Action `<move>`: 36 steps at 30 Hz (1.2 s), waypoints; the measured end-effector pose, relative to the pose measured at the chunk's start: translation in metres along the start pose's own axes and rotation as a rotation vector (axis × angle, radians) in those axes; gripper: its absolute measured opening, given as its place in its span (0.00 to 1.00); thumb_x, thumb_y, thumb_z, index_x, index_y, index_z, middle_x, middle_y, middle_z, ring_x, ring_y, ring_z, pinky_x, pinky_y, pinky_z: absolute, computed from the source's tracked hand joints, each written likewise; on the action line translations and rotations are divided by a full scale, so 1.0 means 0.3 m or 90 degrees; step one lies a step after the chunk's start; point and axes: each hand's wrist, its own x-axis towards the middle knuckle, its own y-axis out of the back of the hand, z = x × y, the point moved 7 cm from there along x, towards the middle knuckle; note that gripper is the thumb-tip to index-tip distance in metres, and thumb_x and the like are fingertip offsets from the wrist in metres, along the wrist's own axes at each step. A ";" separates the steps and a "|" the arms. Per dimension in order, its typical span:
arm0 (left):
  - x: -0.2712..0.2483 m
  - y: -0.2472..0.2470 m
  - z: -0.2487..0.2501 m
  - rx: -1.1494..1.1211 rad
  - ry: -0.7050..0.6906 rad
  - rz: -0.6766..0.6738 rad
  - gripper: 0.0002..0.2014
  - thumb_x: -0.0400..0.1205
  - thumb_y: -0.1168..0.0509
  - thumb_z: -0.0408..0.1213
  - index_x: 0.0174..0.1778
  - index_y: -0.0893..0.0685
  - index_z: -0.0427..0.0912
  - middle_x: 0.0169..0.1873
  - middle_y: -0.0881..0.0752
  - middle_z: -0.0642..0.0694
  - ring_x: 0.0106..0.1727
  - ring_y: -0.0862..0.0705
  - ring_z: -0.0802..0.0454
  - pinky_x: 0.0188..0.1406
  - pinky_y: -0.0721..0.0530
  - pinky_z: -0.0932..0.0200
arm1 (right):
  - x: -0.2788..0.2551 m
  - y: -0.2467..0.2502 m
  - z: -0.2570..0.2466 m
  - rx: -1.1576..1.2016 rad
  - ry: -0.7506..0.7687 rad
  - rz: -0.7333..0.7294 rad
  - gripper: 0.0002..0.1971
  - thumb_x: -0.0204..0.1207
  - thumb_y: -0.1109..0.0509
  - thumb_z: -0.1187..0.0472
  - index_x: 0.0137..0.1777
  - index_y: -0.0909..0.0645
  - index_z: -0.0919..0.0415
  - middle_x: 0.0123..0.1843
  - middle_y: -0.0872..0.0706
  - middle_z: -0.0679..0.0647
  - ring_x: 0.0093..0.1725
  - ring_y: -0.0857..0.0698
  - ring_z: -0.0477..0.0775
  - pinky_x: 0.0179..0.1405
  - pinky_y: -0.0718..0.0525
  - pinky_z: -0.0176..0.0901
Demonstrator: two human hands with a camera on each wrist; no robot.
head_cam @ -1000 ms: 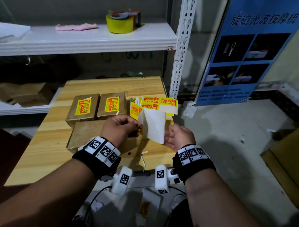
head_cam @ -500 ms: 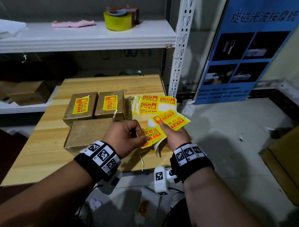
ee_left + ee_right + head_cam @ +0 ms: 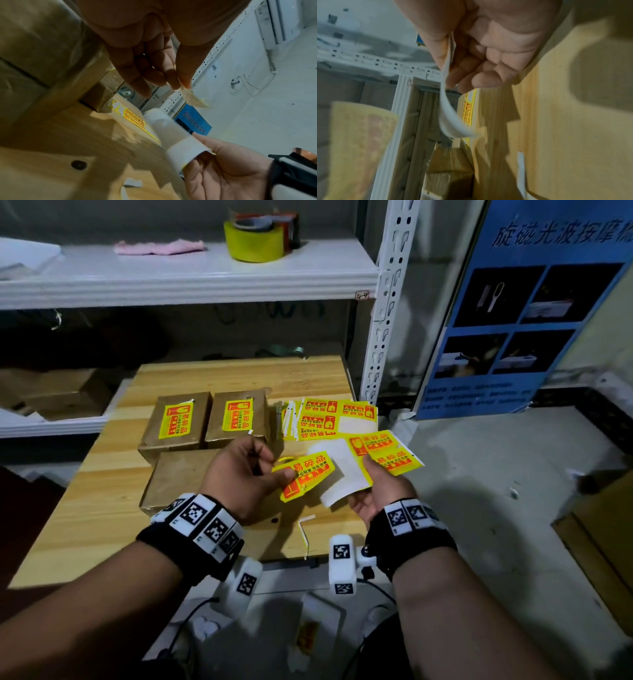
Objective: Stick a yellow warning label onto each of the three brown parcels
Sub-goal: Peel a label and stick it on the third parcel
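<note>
Two brown parcels (image 3: 154,426) (image 3: 214,419) at the back of the wooden table (image 3: 85,508) each carry a yellow label. A third, bare parcel (image 3: 178,474) lies in front of them, partly under my left hand (image 3: 279,469). That hand pinches a loose yellow label (image 3: 310,477) between thumb and fingers; its edge (image 3: 192,97) shows in the left wrist view. My right hand (image 3: 371,475) holds the label sheet (image 3: 390,455), whose white backing (image 3: 342,474) is bared and curls down (image 3: 448,115). The label hangs clear of the backing.
More label sheets (image 3: 329,419) lie on the table behind my hands. A thin backing strip (image 3: 303,530) lies near the front edge. A white metal shelf (image 3: 191,275) holds a yellow tape roll (image 3: 253,244) and a pink cloth (image 3: 157,246). A blue poster (image 3: 513,313) stands at the right.
The sheet, held up with its white back showing, was turned face up. My left hand peeled one yellow label off it and drew it left, away from the backing.
</note>
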 end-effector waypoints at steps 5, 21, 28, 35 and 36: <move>-0.015 0.061 0.029 -0.010 -0.023 -0.006 0.19 0.68 0.16 0.32 0.43 0.20 0.43 0.35 0.14 0.32 0.36 0.16 0.45 0.42 0.14 0.43 | -0.011 -0.056 0.054 -0.245 -0.025 -0.041 0.24 0.73 0.23 0.37 0.50 0.17 0.60 0.39 0.15 0.63 0.29 0.18 0.60 0.29 0.16 0.49; -0.017 0.396 0.001 0.161 -0.095 0.005 0.12 0.81 0.26 0.41 0.54 0.22 0.55 0.44 0.14 0.45 0.44 0.14 0.44 0.45 0.14 0.48 | -0.233 -0.375 0.003 -0.258 0.280 -0.208 0.26 0.71 0.27 0.31 0.31 0.13 0.56 0.22 0.24 0.50 0.20 0.30 0.48 0.22 0.34 0.38; -0.026 0.472 -0.002 0.193 -0.066 0.015 0.19 0.77 0.22 0.40 0.59 0.23 0.48 0.39 0.13 0.46 0.37 0.13 0.52 0.32 0.18 0.71 | -0.254 -0.536 0.051 -0.396 0.403 -0.223 0.15 0.72 0.18 0.50 0.27 0.14 0.52 0.21 0.17 0.41 0.24 0.22 0.40 0.34 0.22 0.40; 0.014 0.543 -0.118 -0.008 0.120 0.076 0.28 0.66 0.14 0.37 0.57 0.21 0.41 0.32 0.08 0.46 0.31 0.09 0.54 0.27 0.16 0.65 | -0.228 -0.581 0.093 -0.408 0.456 -0.181 0.13 0.76 0.21 0.53 0.33 0.14 0.57 0.24 0.16 0.45 0.23 0.24 0.40 0.30 0.25 0.36; 0.018 0.548 -0.130 -0.027 0.141 0.082 0.28 0.66 0.14 0.37 0.57 0.21 0.39 0.33 0.08 0.45 0.29 0.09 0.54 0.21 0.19 0.68 | -0.226 -0.587 0.094 -0.416 0.460 -0.176 0.14 0.76 0.21 0.52 0.33 0.14 0.58 0.23 0.17 0.45 0.22 0.25 0.39 0.29 0.26 0.36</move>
